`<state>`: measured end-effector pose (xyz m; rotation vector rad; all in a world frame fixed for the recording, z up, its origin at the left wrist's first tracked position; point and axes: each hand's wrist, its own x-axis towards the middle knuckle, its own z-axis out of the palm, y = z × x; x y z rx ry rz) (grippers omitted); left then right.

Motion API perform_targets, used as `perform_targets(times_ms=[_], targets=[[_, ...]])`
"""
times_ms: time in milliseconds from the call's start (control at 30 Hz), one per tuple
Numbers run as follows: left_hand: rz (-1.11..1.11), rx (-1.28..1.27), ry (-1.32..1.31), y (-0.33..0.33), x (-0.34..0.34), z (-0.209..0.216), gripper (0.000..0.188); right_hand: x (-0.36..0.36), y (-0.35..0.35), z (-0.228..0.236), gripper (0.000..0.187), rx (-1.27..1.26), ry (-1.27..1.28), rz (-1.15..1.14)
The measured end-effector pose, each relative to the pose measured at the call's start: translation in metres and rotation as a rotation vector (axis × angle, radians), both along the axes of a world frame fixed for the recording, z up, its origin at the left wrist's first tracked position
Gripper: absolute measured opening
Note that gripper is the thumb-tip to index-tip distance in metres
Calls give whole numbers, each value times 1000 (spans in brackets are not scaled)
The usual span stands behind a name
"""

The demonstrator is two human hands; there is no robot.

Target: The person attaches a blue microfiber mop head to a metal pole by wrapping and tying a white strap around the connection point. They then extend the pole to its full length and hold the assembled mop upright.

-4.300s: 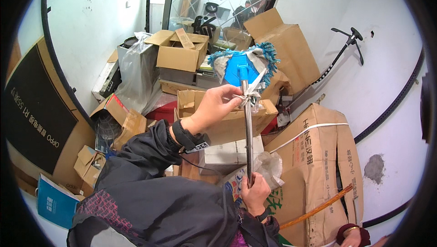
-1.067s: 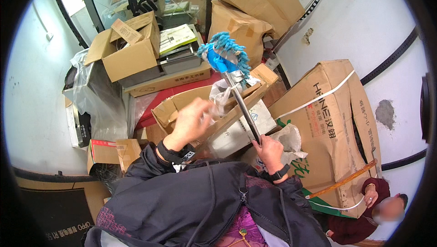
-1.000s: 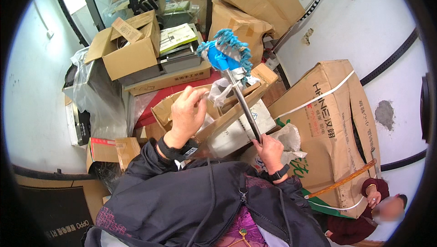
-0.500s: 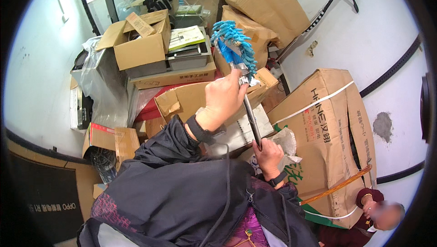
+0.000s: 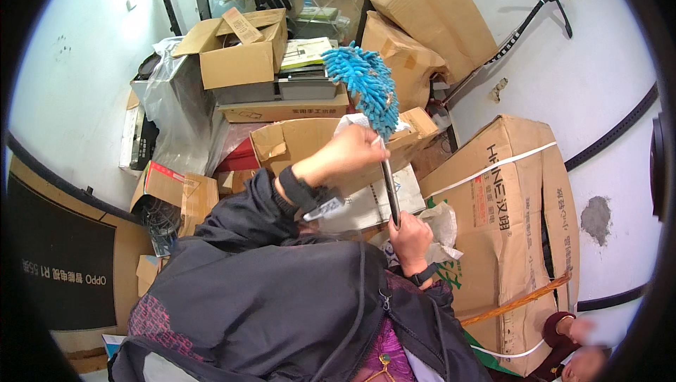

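Observation:
A duster with a fluffy blue chenille head (image 5: 366, 86) and a slim metal-and-black handle (image 5: 389, 188) is held slanting up in front of me. My right hand (image 5: 410, 242) is closed round the lower end of the handle. Just below the blue head, my left hand (image 5: 345, 155) pinches the neck of the duster between closed fingers. The fluffy strands face me and hide the joint of head and handle. Behind the duster stands an opened cardboard box (image 5: 296, 132).
A large strapped carton (image 5: 486, 220) leans at the right, with a brown stick (image 5: 517, 301) across its lower part. Another person's hand (image 5: 579, 329) shows at the lower right. Boxes and a grey case (image 5: 310, 88) are piled at the back; a flat black-fronted carton (image 5: 63, 269) stands left.
The duster head has turned, so its strands face me where the blue plastic base showed before. My left hand has shifted its hold at the neck; my right hand keeps its grip.

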<state>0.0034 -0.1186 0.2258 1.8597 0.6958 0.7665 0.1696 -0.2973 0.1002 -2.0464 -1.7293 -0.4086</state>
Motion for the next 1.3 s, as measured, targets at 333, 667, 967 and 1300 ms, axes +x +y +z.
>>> perform_targets(times_ms=[333, 667, 967, 1300], targets=[[580, 816, 291, 5, -73, 21, 59, 31, -10, 3, 24, -91, 221, 35], [-325, 423, 30, 95, -27, 76, 57, 28, -35, 9, 33, -209, 315, 203], [277, 827, -180, 39, -1, 24, 27, 27, -42, 20, 31, -188, 359, 114], [-8, -148, -540, 9, -10, -16, 46, 19, -40, 31, 21, 49, 197, 228]])
